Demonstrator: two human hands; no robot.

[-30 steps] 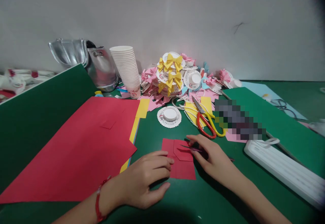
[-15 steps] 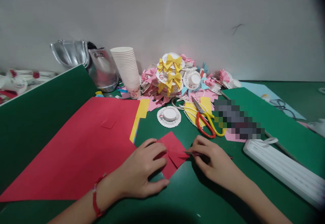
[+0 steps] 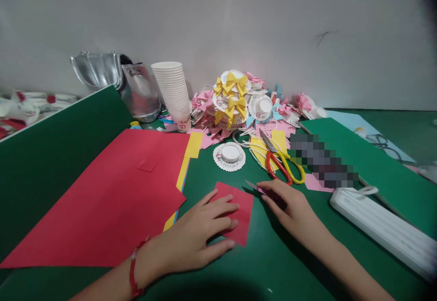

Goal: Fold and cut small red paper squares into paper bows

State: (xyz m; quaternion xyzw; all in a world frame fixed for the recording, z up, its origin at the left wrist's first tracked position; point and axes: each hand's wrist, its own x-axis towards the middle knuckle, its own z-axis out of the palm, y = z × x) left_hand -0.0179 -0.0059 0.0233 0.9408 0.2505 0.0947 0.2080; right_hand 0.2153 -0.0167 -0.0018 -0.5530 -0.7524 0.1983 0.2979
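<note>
My left hand (image 3: 201, 221), with a red bracelet (image 3: 134, 269) on its wrist, lies open with fingers spread on a small red paper square (image 3: 245, 214), pressing it to the green table. To the right of it, my right hand (image 3: 288, 201) grips a craft knife (image 3: 251, 185) with a thin pointed blade. The blade points left, just off the upper right corner of the square; most of the handle is hidden in my fingers. Beyond the square sits a white fringed paper-cup piece (image 3: 229, 156). A large red sheet (image 3: 116, 201) lies left of my left hand.
Scissors (image 3: 278, 162) with red and yellow handles lie behind my right hand. A white power strip (image 3: 378, 232) is at right. At the back stand stacked paper cups (image 3: 172, 94), a pile of cup decorations with paper bows (image 3: 235, 105) and a silver bag (image 3: 139, 91).
The knife has come off the red paper and lifted slightly up. The small square has turned under my left hand, which now lies further over it.
</note>
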